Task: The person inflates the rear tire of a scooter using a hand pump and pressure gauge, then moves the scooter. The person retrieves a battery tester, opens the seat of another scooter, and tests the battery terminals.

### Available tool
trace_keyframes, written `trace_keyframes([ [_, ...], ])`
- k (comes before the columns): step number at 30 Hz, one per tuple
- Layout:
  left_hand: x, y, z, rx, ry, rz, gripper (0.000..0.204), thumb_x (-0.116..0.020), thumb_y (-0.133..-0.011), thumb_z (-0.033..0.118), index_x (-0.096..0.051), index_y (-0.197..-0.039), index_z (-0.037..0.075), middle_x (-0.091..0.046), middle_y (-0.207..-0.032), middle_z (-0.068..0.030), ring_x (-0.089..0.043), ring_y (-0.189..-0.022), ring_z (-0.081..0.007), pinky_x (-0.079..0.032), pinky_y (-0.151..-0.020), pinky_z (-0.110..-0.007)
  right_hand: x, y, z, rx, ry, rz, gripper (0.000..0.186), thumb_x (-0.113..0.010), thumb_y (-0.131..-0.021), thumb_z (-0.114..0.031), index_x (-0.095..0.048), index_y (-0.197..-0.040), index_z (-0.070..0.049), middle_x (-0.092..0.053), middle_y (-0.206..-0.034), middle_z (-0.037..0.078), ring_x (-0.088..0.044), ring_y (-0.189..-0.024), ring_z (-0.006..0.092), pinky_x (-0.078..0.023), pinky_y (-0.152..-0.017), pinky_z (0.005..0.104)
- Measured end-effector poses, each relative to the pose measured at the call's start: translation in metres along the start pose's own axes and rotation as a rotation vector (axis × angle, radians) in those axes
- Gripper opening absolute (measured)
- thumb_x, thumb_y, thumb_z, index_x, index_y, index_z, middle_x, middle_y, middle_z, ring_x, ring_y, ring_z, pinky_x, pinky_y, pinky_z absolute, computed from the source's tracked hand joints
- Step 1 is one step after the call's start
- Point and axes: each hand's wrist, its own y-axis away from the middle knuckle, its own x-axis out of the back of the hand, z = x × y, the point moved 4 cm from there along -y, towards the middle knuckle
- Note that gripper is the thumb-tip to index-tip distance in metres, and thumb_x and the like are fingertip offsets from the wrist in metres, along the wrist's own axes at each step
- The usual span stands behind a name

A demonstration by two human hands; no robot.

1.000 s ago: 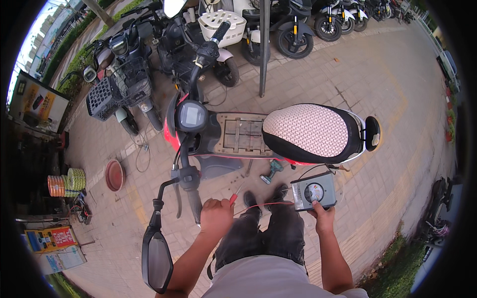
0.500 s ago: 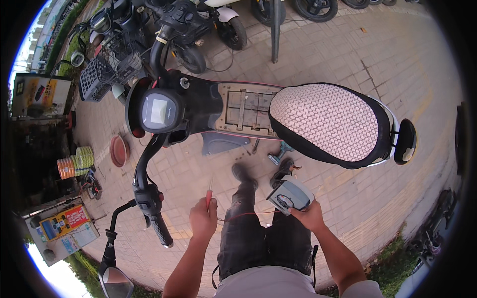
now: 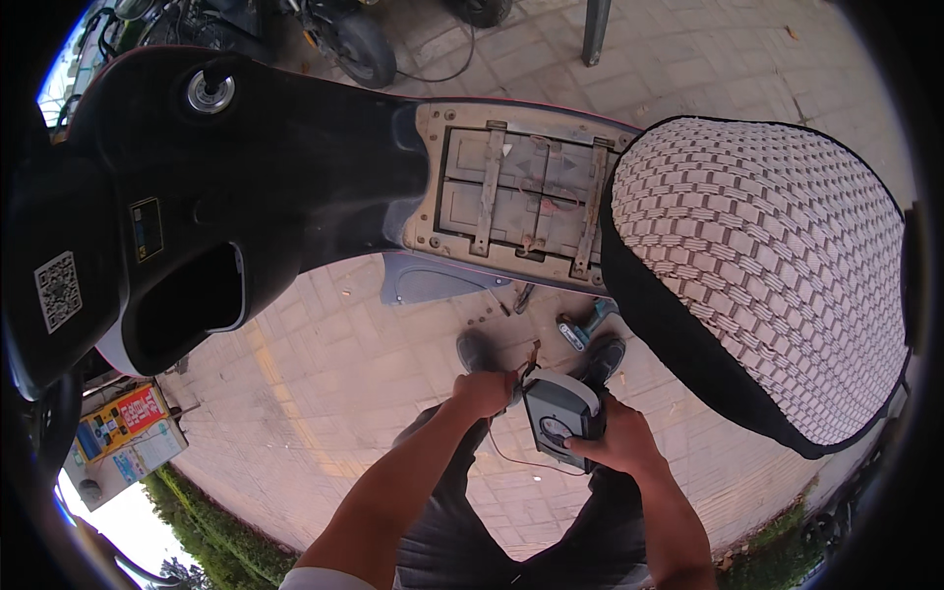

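My right hand point(image 3: 621, 438) holds a grey boxy meter point(image 3: 551, 418) with a round dial and a pale curved handle, thumb across its face. My left hand point(image 3: 484, 393) is closed beside the meter's upper left edge. A bit of red shows at its fingertips, the red-handled probe mostly hidden in them. From below that hand a thin reddish wire point(image 3: 511, 457) loops to the meter's lower end. A brownish metal piece point(image 3: 534, 356) sticks up just above the meter. Ahead, an electric scooter has its battery bay point(image 3: 526, 197) uncovered, with dusty blocks under metal straps.
The scooter's seat point(image 3: 757, 256), in a woven cover, juts out at right. On the paving beyond my shoes lie a grey panel point(image 3: 438, 280), a teal power tool point(image 3: 580, 324) and several small dark pieces point(image 3: 487, 319). A sign box point(image 3: 128, 428) stands at lower left.
I have come closer to the scooter, which looks larger. My left hand has moved right, from apart to beside the meter. The meter has turned more upright in my right hand.
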Motion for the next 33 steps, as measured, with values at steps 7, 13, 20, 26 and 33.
trace_keyframes([
  [7, 0.010, -0.077, -0.009, -0.281, -0.214, -0.053, 0.022, -0.062, -0.079, 0.022, -0.073, -0.095, 0.013, -0.072, -0.096, -0.0091, -0.069, -0.096, -0.0321, -0.053, -0.077, -0.047, -0.002, -0.087, 0.005, 0.031, 0.038, -0.113, 0.074, -0.081, -0.062, -0.054, -0.058, -0.100, 0.005, -0.067, -0.085, 0.023, -0.069, -0.081, 0.0388, -0.055, -0.072, 0.0429],
  [13, 0.097, -0.076, -0.047, -0.334, -0.278, 0.212, 0.028, -0.060, -0.085, 0.020, -0.065, -0.108, 0.004, -0.067, -0.103, -0.0125, -0.064, -0.098, -0.0309, -0.052, -0.081, -0.041, -0.007, -0.126, -0.008, 0.041, 0.277, -0.192, 0.078, -0.081, -0.063, -0.054, -0.060, -0.107, 0.006, -0.068, -0.089, 0.022, -0.070, -0.080, 0.0361, -0.056, -0.075, 0.0392],
  [20, 0.200, -0.109, -0.067, -0.498, -0.063, 1.136, 0.059, -0.053, -0.084, 0.007, -0.039, -0.139, -0.007, -0.043, -0.141, -0.0267, -0.042, -0.132, -0.0390, -0.037, -0.110, -0.043, -0.025, -0.144, -0.041, 0.163, 0.417, -0.218, 0.079, -0.080, -0.065, -0.057, -0.060, -0.108, 0.007, -0.068, -0.090, 0.021, -0.070, -0.083, 0.0352, -0.053, -0.078, 0.0422],
  [26, 0.207, -0.128, -0.066, -0.213, -0.065, 0.893, 0.064, -0.048, -0.088, 0.014, -0.029, -0.144, -0.011, -0.030, -0.149, -0.0322, -0.031, -0.141, -0.0390, -0.030, -0.115, -0.043, -0.024, -0.145, -0.039, 0.129, 0.356, -0.200, 0.081, -0.079, -0.065, -0.057, -0.058, -0.111, 0.007, -0.068, -0.090, 0.021, -0.070, -0.083, 0.0355, -0.053, -0.080, 0.0410],
  [33, 0.206, -0.108, -0.062, -0.190, -0.034, 0.903, 0.064, -0.048, -0.088, 0.014, -0.030, -0.143, -0.012, -0.033, -0.147, -0.0335, -0.036, -0.138, -0.0418, -0.034, -0.112, -0.044, -0.023, -0.147, -0.031, 0.068, 0.387, -0.218, 0.080, -0.080, -0.065, -0.056, -0.058, -0.110, 0.006, -0.068, -0.089, 0.021, -0.070, -0.081, 0.0346, -0.055, -0.077, 0.0388],
])
